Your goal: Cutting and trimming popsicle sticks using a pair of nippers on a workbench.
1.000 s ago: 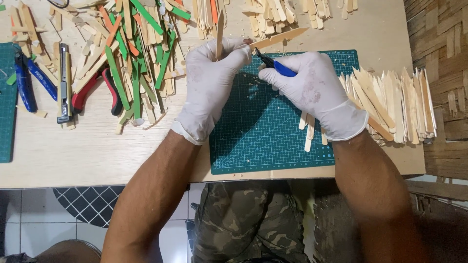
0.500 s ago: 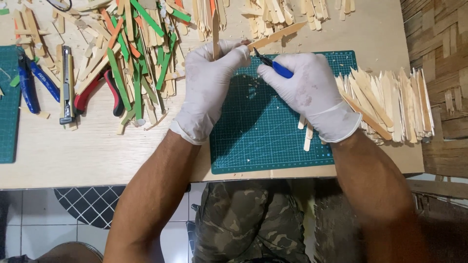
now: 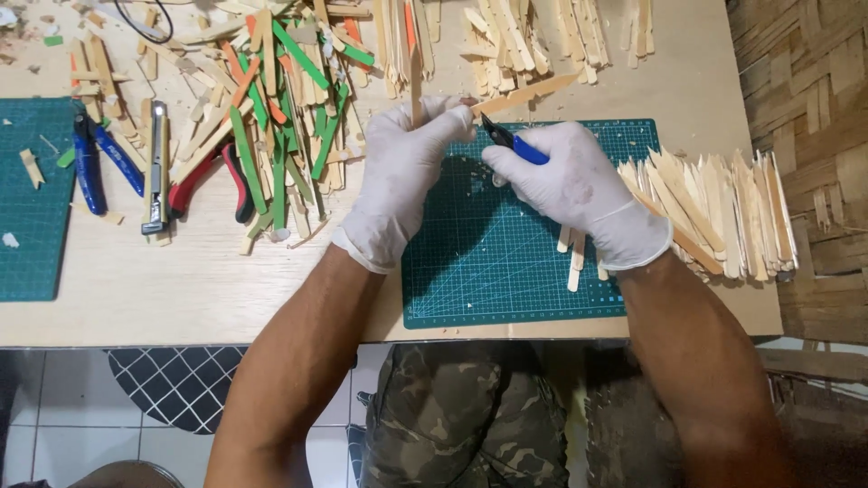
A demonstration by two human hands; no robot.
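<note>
Both my hands wear white gloves over a green cutting mat point(image 3: 515, 262). My left hand point(image 3: 402, 176) grips plain wooden craft sticks: one stick point(image 3: 416, 86) stands upright from the fist and another stick point(image 3: 529, 93) points to the right. My right hand point(image 3: 565, 176) is closed on blue-handled cutters point(image 3: 511, 145), whose dark tip sits just below the sideways stick, near my left fingers. A few short stick pieces point(image 3: 576, 260) lie on the mat under my right wrist.
A heap of plain, green and orange sticks point(image 3: 271, 117) covers the table's left. Red-handled pliers point(image 3: 203, 181), a utility knife point(image 3: 156, 167) and blue-handled pliers point(image 3: 95, 163) lie beside a second green mat point(image 3: 32, 217). Cut sticks point(image 3: 723, 212) are stacked at the right; more sticks point(image 3: 524, 36) lie at the back.
My hands have stayed almost still. The cutter tip has shifted slightly under the sideways stick, and the view has drifted a little.
</note>
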